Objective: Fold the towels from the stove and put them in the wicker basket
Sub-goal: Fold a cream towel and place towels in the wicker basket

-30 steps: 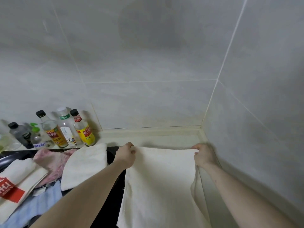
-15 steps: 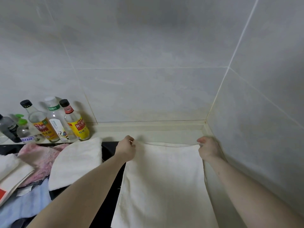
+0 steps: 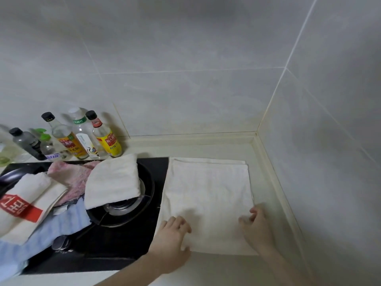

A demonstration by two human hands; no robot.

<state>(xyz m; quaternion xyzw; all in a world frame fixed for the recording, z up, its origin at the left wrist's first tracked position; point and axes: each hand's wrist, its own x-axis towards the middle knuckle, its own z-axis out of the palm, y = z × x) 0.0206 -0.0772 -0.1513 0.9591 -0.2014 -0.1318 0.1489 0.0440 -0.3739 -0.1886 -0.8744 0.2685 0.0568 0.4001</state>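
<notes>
A cream white towel (image 3: 208, 195) lies folded flat on the pale counter, right of the black stove (image 3: 132, 240). My left hand (image 3: 172, 238) rests on its near left corner, thumb at the front edge. My right hand (image 3: 256, 228) presses near its right front corner, fingers spread. On the stove lie a white towel (image 3: 112, 182) over the burner, a pink towel (image 3: 70, 180), a light blue towel (image 3: 41, 242) and a white cloth with a red printed patch (image 3: 22, 205). No wicker basket is in view.
Several sauce and oil bottles (image 3: 82, 137) stand against the tiled back wall left of the towel. A tiled side wall (image 3: 329, 141) closes the counter on the right. A stove knob (image 3: 60, 243) sits at the stove's front.
Both hands let go of the towel's far edge and came back to its near end. The towel now lies flat, folded in two layers on the counter.
</notes>
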